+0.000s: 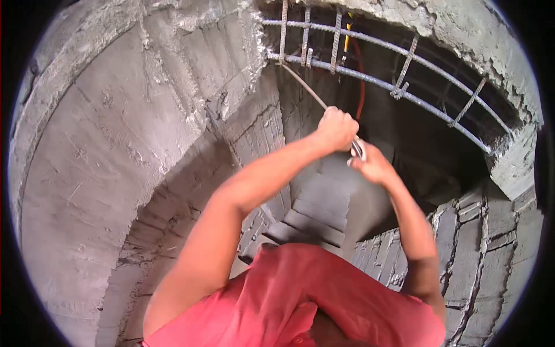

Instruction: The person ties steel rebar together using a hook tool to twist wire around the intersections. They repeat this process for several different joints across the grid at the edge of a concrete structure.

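Note:
My left hand (338, 130) is closed around a long thin metal rod (306, 87). Lower down, my right hand (373, 163) is wrapped about the rod's near end, where a thicker dark, shiny part shows between the fingers. The rod slants up and left, and its far tip meets or lies just beside the lower curved rebar (370, 78) near a cross bar (283, 32). Whether the tip hooks onto the rebar is too small to tell. Both arms reach forward from a red shirt (300, 289).
Rough concrete (104, 162) curves along the left, and a broken concrete edge (462, 34) runs above the exposed rebar. A red cable (361, 75) and a yellow object (347, 40) hang behind the bars. Below are concrete steps (312, 222) and, at right, a grooved block wall (468, 248).

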Motion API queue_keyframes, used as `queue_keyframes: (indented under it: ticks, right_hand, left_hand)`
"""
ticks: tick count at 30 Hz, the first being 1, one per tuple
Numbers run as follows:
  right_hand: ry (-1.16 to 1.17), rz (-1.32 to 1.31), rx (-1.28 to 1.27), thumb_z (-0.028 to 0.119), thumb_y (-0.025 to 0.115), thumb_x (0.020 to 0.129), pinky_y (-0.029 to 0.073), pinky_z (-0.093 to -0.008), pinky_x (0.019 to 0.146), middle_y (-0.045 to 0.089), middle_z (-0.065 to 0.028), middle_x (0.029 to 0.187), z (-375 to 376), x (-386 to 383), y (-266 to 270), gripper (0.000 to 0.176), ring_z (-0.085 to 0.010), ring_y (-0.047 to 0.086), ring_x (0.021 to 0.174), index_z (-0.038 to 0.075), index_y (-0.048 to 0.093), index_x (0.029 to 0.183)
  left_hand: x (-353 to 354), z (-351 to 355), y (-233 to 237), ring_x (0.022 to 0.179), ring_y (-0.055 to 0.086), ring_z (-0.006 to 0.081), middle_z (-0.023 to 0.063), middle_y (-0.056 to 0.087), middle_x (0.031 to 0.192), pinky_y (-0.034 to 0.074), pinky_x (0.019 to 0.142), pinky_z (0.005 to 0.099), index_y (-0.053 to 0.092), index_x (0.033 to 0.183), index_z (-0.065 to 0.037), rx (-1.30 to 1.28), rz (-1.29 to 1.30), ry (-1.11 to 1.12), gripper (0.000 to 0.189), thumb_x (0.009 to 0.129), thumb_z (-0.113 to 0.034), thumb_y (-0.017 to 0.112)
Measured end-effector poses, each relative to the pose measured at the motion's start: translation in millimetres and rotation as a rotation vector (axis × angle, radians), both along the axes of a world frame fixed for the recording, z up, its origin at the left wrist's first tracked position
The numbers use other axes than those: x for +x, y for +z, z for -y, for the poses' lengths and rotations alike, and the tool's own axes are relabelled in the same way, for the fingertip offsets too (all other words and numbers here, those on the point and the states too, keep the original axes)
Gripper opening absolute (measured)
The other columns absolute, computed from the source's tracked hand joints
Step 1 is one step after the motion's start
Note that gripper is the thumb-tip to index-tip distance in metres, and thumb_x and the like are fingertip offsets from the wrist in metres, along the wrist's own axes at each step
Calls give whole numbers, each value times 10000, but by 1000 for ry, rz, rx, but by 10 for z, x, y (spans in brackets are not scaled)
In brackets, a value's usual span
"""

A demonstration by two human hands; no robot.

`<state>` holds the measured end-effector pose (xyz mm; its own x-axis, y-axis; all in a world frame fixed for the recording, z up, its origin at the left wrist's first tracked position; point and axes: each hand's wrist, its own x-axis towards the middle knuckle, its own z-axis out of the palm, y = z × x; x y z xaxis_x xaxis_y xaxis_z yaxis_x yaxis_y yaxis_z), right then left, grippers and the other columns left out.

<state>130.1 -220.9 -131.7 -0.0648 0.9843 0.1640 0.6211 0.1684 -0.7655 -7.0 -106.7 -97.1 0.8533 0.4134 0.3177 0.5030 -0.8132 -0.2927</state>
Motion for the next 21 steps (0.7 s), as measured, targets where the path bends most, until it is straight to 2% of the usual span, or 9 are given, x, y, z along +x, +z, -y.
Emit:
queue_keyframes:
  ticks: [1, 3, 4, 6, 10, 15, 17, 19, 21]
  right_hand:
    - [-139, 82, 46, 178, 712, 750, 480, -358, 715, 580, -78, 824, 171, -148, 131, 332, -198, 576, 720, 16, 550, 989]
    - [-145, -265, -4, 123, 683, 770, 517, -349, 673, 617, -83, 862, 396, -285, 377, 284, -182, 635, 688, 18, 556, 1001]
    - [-145, -264, -4, 123, 683, 770, 517, -349, 673, 617, -83, 862, 438, -385, 338, 284, -182, 635, 688, 18, 556, 1001]
    - [-38, -949, -6, 69, 636, 803, 511, -320, 562, 620, -82, 877, 512, -607, 261, 235, -166, 629, 634, 25, 552, 1018]
    - [192, -1348, -334, 77, 553, 884, 464, -344, 444, 628, -72, 862, 656, -840, 100, 164, -154, 615, 590, 34, 538, 1042]
    - [-101, 336, 270, 108, 532, 917, 492, -445, 469, 636, -147, 715, 601, -887, -75, 138, -307, 638, 537, 9, 523, 1013]
    - [-39, 840, 330, 49, 506, 886, 529, -463, 507, 619, -180, 698, 609, -557, 312, 132, -361, 667, 598, 6, 501, 1011]
    - [-43, 958, 261, 33, 516, 864, 554, -449, 544, 609, -166, 669, 667, -461, 732, 130, -374, 673, 613, -7, 499, 986]
    - [8, 923, 213, 72, 542, 876, 558, -461, 567, 625, -214, 678, 697, -493, 942, 170, -410, 665, 619, -44, 498, 992]
  left_hand:
    - [-72, 49, 15, 607, 659, 285, 107, 654, 624, 453, 648, 426, 690, 705, -141, -36, 183, -133, 273, 807, -394, 677]
    - [-65, 144, 93, 596, 612, 267, 95, 624, 615, 414, 639, 423, 612, 611, -138, 128, 516, -242, 322, 814, -377, 683]
    - [-95, 175, 93, 596, 612, 267, 95, 624, 615, 414, 639, 423, 612, 611, -138, 127, 517, -241, 322, 814, -377, 683]
    - [-193, 214, 106, 532, 501, 275, 62, 500, 532, 379, 575, 413, 488, 574, -132, 211, 836, -437, 366, 793, -290, 734]
    - [-432, 246, -7, 507, 375, 254, 39, 368, 535, 327, 547, 391, 403, 568, -122, 183, 918, -574, 440, 718, -222, 804]
    - [-505, 317, -271, 569, 424, 274, 54, 401, 602, 388, 636, 418, 410, 596, -123, 241, 1022, -559, 441, 731, -242, 812]
    - [-345, 355, -331, 625, 444, 272, 54, 428, 660, 404, 694, 420, 449, 644, -121, 287, 1146, -451, 396, 757, -277, 795]
    - [-376, 419, -177, 687, 502, 271, 54, 510, 727, 412, 723, 411, 488, 688, -116, 229, 1108, -441, 340, 741, -274, 785]
    - [-613, 388, 118, 761, 573, 277, 56, 572, 763, 433, 728, 413, 508, 693, -116, 79, 620, -366, 292, 704, -247, 769]
